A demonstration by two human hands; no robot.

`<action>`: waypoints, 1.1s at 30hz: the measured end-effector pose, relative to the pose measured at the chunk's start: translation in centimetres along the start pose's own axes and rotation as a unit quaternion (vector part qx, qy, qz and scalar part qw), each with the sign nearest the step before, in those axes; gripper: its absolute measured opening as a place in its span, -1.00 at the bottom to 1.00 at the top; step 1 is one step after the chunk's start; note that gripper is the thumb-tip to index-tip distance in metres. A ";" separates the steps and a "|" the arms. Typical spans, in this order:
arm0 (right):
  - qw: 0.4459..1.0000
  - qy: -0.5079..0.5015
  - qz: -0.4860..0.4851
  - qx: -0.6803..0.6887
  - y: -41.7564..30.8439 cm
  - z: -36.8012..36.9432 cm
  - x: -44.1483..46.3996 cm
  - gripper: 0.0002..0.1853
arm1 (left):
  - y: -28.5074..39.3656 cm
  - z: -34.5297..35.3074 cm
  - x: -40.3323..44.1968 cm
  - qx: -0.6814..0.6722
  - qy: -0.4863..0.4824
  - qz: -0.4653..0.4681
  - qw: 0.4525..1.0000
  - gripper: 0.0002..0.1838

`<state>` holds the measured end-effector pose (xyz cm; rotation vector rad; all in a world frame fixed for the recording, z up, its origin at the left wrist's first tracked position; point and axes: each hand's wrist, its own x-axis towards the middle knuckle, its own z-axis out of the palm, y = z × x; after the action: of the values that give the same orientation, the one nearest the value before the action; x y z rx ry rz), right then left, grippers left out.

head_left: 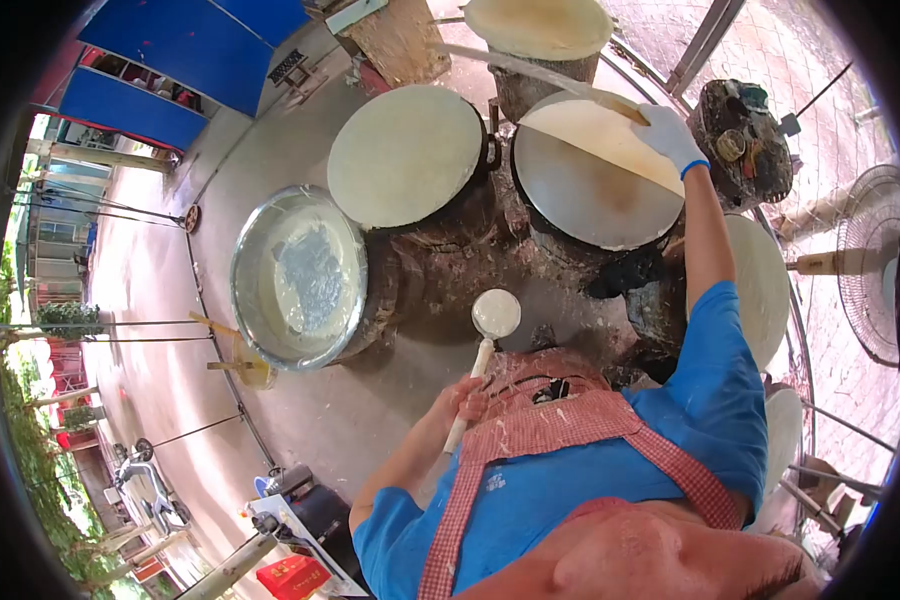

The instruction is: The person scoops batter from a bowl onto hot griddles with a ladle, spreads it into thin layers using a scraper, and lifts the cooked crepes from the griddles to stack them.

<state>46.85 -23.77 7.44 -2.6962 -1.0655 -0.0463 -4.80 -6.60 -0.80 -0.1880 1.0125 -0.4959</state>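
My left hand is closed around the pale handle of a ladle, whose round bowl is full of cream-coloured batter. The ladle is in front of my apron, apart from the griddles. My right hand, in a white glove with a blue cuff, grips a long thin spatula over the far edge of a round griddle. A pale crepe covers the far half of that griddle, with a straight edge across the middle. The near half shows grey and brownish surface.
Left of it is another griddle covered with pale batter. A large metal basin of batter stands at the left. More round griddles are at the back and right. A cluttered stand and a fan are at the right.
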 end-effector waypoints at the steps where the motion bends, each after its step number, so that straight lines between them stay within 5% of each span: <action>1: 1.000 -0.002 0.014 0.009 0.6 -0.5 0.4 -0.68 | 0.0 0.0 0.1 0.002 -0.003 0.002 1.000 -0.64; 4: 0.999 0.022 0.039 0.030 1.8 -2.0 0.6 -0.67 | 0.0 0.0 0.5 0.015 -0.011 0.009 1.000 -0.64; 6: 0.994 0.038 0.068 0.073 2.7 -2.7 0.9 -0.67 | -0.1 0.1 0.5 -0.041 -0.040 -0.016 0.998 -0.91; 13: 0.994 0.060 0.070 0.055 4.6 -5.2 2.8 -0.65 | 0.1 1.1 0.2 0.011 -0.088 -0.016 0.996 -0.90; 21: 0.993 0.088 0.074 -0.008 4.2 -8.3 3.2 -0.63 | 2.4 1.8 -1.1 0.080 -0.032 0.026 0.996 -0.95; 33: 0.895 0.350 0.276 -0.023 11.5 -9.6 -6.7 -0.57 | 9.1 1.3 -4.4 0.103 -0.071 0.000 0.992 -0.82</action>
<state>50.30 -38.57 13.59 -2.5566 -0.0814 -0.8635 -2.75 3.35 -0.14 -0.0386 0.8161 -0.5750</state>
